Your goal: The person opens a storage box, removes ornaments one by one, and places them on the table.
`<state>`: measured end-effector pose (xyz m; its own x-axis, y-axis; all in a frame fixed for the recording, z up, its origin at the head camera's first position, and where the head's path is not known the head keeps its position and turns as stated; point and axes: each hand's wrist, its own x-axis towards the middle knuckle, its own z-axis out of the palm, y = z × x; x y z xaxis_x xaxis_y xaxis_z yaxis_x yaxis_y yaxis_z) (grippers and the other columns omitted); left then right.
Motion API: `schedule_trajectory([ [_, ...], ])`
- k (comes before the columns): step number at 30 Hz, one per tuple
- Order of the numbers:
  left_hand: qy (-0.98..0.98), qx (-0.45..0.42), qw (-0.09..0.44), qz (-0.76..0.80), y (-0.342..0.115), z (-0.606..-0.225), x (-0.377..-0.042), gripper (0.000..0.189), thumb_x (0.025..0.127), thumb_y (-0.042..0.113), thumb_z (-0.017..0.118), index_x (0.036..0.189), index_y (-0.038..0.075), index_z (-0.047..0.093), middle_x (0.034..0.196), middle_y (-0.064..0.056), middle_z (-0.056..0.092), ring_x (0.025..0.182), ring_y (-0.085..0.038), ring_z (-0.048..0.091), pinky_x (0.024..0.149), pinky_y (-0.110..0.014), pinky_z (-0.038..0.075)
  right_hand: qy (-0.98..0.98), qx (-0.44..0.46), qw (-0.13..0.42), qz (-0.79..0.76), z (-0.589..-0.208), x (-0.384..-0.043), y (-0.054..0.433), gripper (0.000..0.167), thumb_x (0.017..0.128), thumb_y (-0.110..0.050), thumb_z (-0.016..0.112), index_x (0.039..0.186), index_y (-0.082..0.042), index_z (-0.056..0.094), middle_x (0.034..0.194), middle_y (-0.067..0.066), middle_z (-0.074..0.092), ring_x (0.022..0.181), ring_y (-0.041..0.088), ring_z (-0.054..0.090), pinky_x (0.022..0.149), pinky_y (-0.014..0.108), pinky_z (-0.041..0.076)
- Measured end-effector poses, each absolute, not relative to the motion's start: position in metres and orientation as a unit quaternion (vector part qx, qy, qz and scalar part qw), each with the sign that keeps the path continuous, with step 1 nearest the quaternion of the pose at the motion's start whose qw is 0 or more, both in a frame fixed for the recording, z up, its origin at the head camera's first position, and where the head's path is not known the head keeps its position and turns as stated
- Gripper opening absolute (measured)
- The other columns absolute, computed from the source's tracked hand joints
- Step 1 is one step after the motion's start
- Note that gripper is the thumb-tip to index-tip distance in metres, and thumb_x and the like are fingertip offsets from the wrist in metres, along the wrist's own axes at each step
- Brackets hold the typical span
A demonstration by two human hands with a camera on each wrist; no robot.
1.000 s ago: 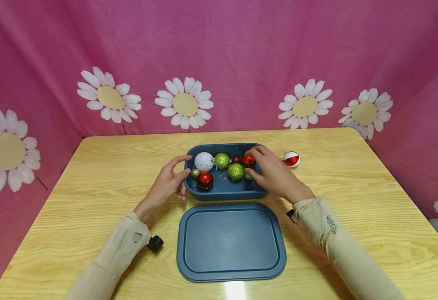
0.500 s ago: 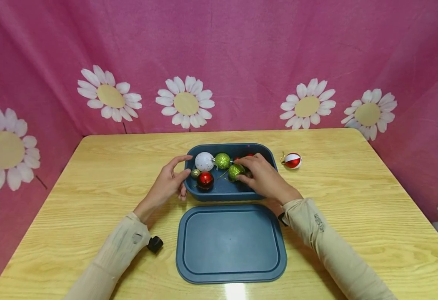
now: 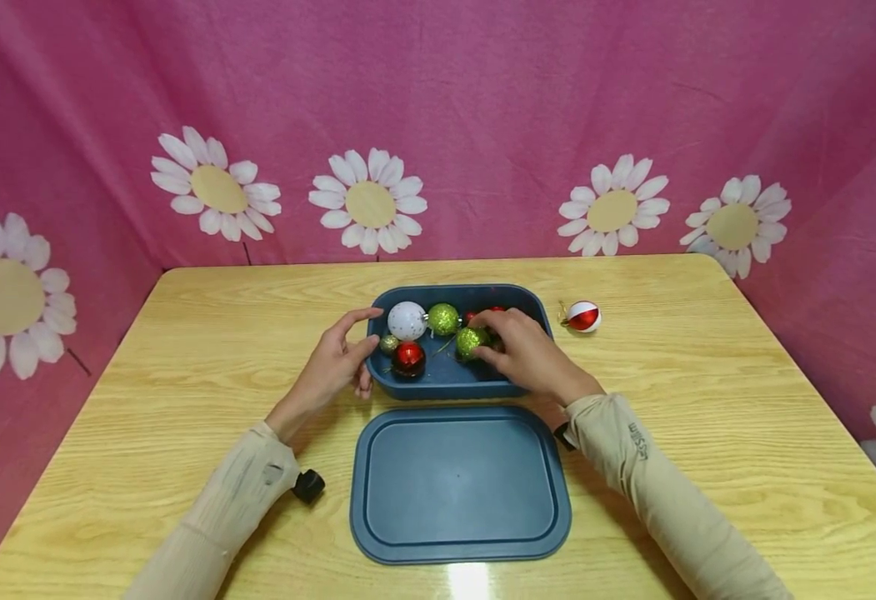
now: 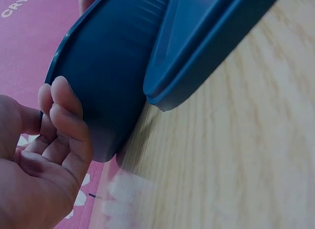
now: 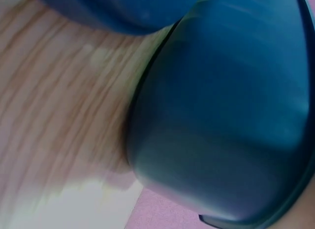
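Observation:
My left hand (image 3: 328,358) holds the left end of a dark blue plastic box (image 3: 453,390), thumb and index finger at its rim. In the left wrist view its other fingers (image 4: 74,125) curl against the box's outer wall. Inside the box, my right hand (image 3: 531,350) pinches a green glitter bauble (image 3: 469,342) between thumb and fingers. Around it lie a white speckled bauble (image 3: 407,321), another green glitter bauble (image 3: 443,319), a red bauble (image 3: 409,357) and a small gold one (image 3: 388,344). More red baubles are partly hidden behind the right hand.
The box's flat blue lid (image 3: 458,483) lies on the wooden table (image 3: 678,367) just in front of it. A red and white bauble (image 3: 583,317) rests right of the box. A pink curtain with daisies (image 3: 483,125) hangs behind the table.
My right hand has moved left, from the red bauble at the box's right end to the green glitter bauble, and now pinches it. My left hand stays at the box's end.

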<state>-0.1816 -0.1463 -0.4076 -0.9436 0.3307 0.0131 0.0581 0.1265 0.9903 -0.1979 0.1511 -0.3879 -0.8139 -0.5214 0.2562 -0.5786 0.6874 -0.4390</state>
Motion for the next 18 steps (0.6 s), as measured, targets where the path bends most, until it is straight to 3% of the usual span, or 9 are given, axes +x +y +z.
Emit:
schedule_trajectory([
  [11, 0.729, 0.142, 0.104, 0.661, -0.145, -0.408, -0.18, 0.044, 0.106, 0.009, 0.048, 0.148, 0.005, 0.038, 0.049, -0.007, 0.056, 0.039, -0.019, 0.057, 0.042, -0.033, 0.053, -0.887, 0.319, 0.084, 0.323, -0.379, -0.187, 0.159, 0.034, 0.091, -0.011, 0.073, 0.122, -0.002, 0.064, 0.115, 0.011, 0.067, 0.093, 0.023, 0.065, 0.081, 0.043, 0.057],
  [18, 0.727, 0.143, 0.102, 0.664, -0.146, -0.407, -0.181, 0.044, 0.106, 0.009, 0.048, 0.149, 0.005, 0.037, 0.049, -0.007, 0.057, 0.039, -0.018, 0.057, 0.043, -0.033, 0.054, -0.889, 0.31, 0.116, 0.317, -0.367, -0.175, 0.173, 0.037, 0.092, -0.014, 0.073, 0.126, -0.004, 0.063, 0.121, 0.009, 0.066, 0.106, 0.022, 0.062, 0.088, 0.045, 0.055],
])
